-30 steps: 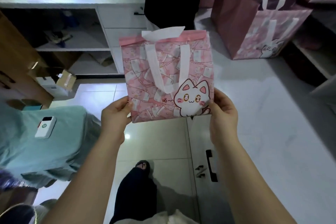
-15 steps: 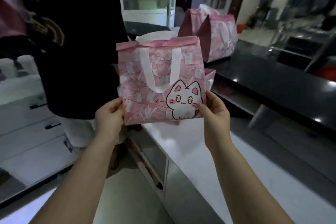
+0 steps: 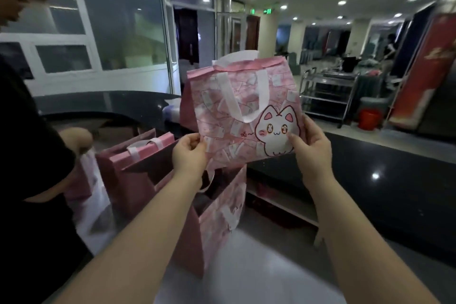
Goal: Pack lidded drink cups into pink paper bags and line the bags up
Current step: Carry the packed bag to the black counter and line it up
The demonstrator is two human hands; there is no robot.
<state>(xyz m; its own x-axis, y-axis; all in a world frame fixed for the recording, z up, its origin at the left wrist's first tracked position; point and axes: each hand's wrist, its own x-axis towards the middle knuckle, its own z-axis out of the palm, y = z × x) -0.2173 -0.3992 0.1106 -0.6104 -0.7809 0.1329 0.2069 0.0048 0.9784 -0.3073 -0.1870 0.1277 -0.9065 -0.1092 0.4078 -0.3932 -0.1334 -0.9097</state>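
Observation:
I hold a flat, folded pink bag (image 3: 237, 116) with white handles and a white cat print up in front of me. My left hand (image 3: 188, 153) pinches its lower left corner. My right hand (image 3: 311, 145) pinches its lower right edge beside the cat. Below it an open pink bag (image 3: 217, 224) stands on the white counter (image 3: 246, 274), and another pink bag (image 3: 138, 175) stands to its left. A further pink bag (image 3: 186, 111) sits on the dark counter behind. No drink cups show.
A person in a black shirt (image 3: 24, 155) stands close at the left, handling a whitish bag (image 3: 91, 205). A dark glossy counter (image 3: 394, 180) runs along the right and back. A metal trolley (image 3: 325, 96) and a red bucket (image 3: 369, 118) stand beyond it.
My view has swung up from the floor and cabinets to the counter and the room. The flat bag stays pinched in both hands and now tilts to the right, above the standing bags.

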